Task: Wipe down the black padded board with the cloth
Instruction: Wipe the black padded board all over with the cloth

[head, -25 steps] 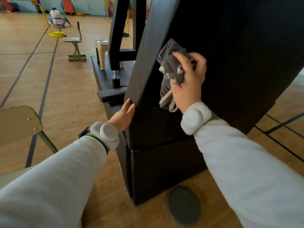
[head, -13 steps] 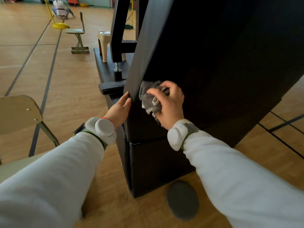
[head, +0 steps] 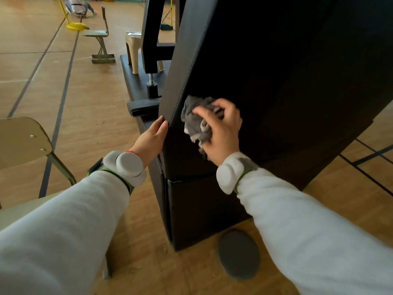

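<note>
Right fingers (head: 204,113) were curled round a bunched grey cloth (head: 194,122), pressing it onto the board (head: 276,81). Right hand (head: 222,129) sat on the board's front face, just beside its stitched left edge. Cloth was crumpled, with a light hem showing, and touched the black padding.

Left fingers (head: 160,125) were straight and together, laid flat on the board's left side, holding nothing. Left hand (head: 152,138) was near the cloth, with the board's corner edge between them.

Both wrists wore white bands (head: 128,165), with white sleeves (head: 63,220) behind.

Board stood tilted, its top out of frame. A black padded block (head: 202,209) sat under it on the wood floor (head: 89,103). Grey disc (head: 239,254) lay on the floor just beside the block's base; contact unclear.

Tan chair (head: 23,137) stood at the left edge. Behind the board were a black frame (head: 153,35) on a black platform (head: 138,81), a beige stool (head: 133,45), a second chair (head: 98,37) and a yellow foot (head: 74,26). A person (head: 78,5) was on the floor far back, blurred.
</note>
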